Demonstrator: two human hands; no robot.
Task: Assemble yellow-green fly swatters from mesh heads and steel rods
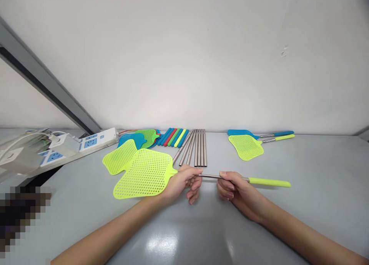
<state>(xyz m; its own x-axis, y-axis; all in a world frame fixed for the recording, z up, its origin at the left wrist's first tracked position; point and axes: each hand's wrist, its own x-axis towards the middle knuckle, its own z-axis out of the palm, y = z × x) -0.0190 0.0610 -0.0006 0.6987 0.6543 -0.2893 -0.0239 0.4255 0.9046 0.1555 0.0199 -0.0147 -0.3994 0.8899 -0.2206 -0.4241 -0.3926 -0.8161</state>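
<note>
Both hands hold one yellow-green fly swatter [145, 173] level above the grey table. My left hand [187, 182] is closed around the metal rod near the perforated head, which lies over my left wrist. Closer to the yellow-green grip, my right hand [236, 188] pinches the same rod, and the grip sticks out to the right. A bare stretch of rod shows between the hands. Beyond my left hand lie several loose metal tubes [198, 147]. Behind the held head rests another yellow-green swatter head [119, 157], partly covered.
Coloured grips [173, 137] lie in a row at the back, beside blue and green swatter heads [131, 140]. Two whole swatters, one blue [242, 132] and one yellow-green [246, 147], lie at back right. A white power strip [100, 138] with plugs stands left, against the wall [201, 65].
</note>
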